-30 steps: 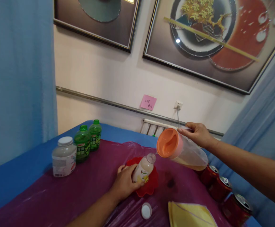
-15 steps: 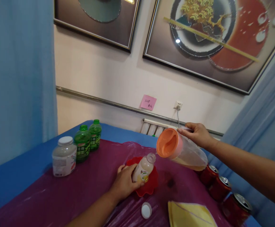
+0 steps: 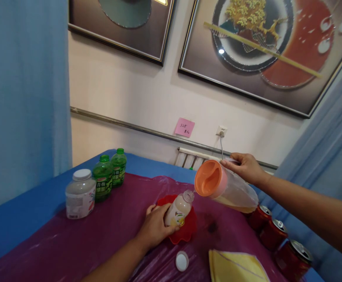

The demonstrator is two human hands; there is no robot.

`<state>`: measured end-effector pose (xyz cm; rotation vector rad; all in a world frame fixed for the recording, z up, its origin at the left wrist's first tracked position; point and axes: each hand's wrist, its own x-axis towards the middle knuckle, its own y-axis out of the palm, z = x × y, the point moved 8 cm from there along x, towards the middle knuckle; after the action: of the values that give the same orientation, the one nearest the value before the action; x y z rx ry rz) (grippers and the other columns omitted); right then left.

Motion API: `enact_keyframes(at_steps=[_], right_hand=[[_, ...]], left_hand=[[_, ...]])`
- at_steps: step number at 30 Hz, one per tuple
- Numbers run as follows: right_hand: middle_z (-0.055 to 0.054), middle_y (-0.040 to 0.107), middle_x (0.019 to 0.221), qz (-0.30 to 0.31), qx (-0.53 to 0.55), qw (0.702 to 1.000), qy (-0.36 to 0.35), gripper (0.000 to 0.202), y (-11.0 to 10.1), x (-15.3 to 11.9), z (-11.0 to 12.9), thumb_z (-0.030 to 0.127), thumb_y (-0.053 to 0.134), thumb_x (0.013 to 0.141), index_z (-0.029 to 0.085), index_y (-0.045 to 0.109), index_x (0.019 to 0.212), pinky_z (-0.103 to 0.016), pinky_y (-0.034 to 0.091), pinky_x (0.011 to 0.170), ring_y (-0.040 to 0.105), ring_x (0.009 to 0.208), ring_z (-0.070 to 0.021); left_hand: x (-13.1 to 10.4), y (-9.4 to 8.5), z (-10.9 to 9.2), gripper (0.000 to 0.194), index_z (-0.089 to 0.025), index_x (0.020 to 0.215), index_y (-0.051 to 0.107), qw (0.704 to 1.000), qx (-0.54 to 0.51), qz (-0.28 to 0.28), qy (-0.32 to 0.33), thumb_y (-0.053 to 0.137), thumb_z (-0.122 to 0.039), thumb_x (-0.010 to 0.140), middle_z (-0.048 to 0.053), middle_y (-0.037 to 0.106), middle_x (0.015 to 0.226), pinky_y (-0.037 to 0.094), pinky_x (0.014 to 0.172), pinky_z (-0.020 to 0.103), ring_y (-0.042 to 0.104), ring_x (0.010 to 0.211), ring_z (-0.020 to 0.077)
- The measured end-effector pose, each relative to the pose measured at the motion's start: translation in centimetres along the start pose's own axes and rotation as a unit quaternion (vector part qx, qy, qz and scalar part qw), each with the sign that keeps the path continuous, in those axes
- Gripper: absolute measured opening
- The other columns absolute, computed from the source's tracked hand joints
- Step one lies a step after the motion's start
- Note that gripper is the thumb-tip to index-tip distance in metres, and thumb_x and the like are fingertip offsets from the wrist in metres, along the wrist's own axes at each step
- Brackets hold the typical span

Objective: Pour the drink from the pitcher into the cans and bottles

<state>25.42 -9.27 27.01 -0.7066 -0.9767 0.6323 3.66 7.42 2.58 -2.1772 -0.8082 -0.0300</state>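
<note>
My left hand (image 3: 156, 226) is wrapped round a small clear bottle (image 3: 179, 211) with a fruit label. The bottle is uncapped and leans to the right over a red scalloped dish (image 3: 191, 223). My right hand (image 3: 244, 168) grips the handle of a clear plastic pitcher (image 3: 232, 192) with an orange lid (image 3: 208, 178). The pitcher lies nearly on its side, its lid close to the bottle's mouth, with some pale yellowish liquid along its lower side. Whether liquid runs between them I cannot make out. In front of the dish lies a white cap (image 3: 182, 261).
At the left stand a white-lidded jar (image 3: 80, 194) and two green bottles (image 3: 102, 178) (image 3: 118, 167). Several red cans (image 3: 272, 234) line the right side. A folded yellow cloth (image 3: 237, 267) lies in front on the purple plastic sheet (image 3: 100, 243). Blue curtains (image 3: 25, 90) hang at both sides.
</note>
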Motion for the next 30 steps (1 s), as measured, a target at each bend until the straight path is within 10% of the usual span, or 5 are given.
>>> enact_keyframes(at_steps=[30], right_hand=[[0.005,0.030,0.056,0.003,-0.009,1.000,0.002,0.062,0.10,0.11,0.15,0.078,0.059,0.077,0.023,0.038,0.057,-0.027,0.020,0.049,0.030,0.055,-0.0109]], left_hand=[[-0.05,-0.06,0.04,0.068,-0.026,0.128,0.064,1.000,0.006,-0.008,0.007,0.083,-0.045,0.065,0.008,0.074,0.123,0.028,0.116,0.055,0.066,0.115,0.0349]])
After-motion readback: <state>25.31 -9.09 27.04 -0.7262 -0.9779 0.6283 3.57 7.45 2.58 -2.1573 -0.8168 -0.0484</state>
